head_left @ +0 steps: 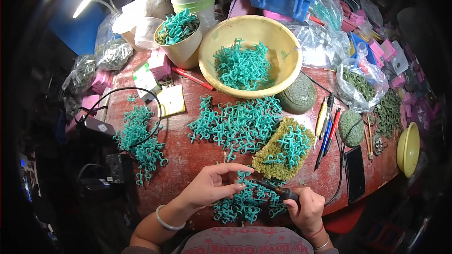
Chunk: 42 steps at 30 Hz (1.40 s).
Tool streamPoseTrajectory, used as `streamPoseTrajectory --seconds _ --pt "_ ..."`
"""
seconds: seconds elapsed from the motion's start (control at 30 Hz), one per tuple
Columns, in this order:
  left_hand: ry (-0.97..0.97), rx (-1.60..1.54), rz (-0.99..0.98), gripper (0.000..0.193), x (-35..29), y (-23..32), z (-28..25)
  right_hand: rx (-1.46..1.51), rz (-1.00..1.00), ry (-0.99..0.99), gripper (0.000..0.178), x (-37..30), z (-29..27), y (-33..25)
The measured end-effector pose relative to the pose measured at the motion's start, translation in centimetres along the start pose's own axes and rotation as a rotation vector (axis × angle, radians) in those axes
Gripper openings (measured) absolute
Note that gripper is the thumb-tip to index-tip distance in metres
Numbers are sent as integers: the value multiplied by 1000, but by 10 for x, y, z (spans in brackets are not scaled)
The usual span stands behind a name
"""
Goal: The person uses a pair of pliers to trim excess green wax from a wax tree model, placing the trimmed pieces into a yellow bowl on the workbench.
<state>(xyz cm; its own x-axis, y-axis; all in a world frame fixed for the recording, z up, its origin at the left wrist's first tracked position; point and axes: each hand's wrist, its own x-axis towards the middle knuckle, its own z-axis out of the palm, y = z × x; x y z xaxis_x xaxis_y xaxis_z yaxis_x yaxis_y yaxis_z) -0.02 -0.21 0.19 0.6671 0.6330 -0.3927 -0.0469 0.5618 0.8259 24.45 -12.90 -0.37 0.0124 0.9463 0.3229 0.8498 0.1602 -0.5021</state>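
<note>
My left hand [214,186] pinches one small curly teal piece, likely wax, [243,175] between thumb and fingertips. In my right hand [308,209] is a soldering-iron-like hot pen [283,192], its dark handle gripped and its thin tip pointing left toward that piece. Whether the tip touches the piece I cannot tell. Below both hands lies a loose heap of similar teal pieces [245,205]. Just beyond, a rough yellow-green pad [262,162] carries several more of them. A wide pile of teal pieces [235,124] spreads farther back, and another pile [141,136] sits at left.
A large cream basin [203,61] holds teal pieces at the back, beside filled buckets [176,51]. Pens [325,134], a black phone [354,174] and a round green stone-like block [297,95] lie right. Black cables loop over the red table [181,174]; a lamp [86,2] shines at left.
</note>
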Motion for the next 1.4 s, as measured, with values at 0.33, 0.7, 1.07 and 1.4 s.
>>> streamPoseTrajectory --seconds 0.33,0.7,1.07,1.4 --pt "-35 -18 -9 46 -1 -2 -2 15 23 -43 39 1 -1 -2" --pt "-21 -68 10 53 2 1 -1 -220 122 -107 41 -10 -24 12" --pt "-5 -94 -11 52 -1 2 0 31 23 -50 40 -4 -3 2" --pt "-7 -67 30 50 -1 1 0 47 5 -42 41 -4 -1 6"
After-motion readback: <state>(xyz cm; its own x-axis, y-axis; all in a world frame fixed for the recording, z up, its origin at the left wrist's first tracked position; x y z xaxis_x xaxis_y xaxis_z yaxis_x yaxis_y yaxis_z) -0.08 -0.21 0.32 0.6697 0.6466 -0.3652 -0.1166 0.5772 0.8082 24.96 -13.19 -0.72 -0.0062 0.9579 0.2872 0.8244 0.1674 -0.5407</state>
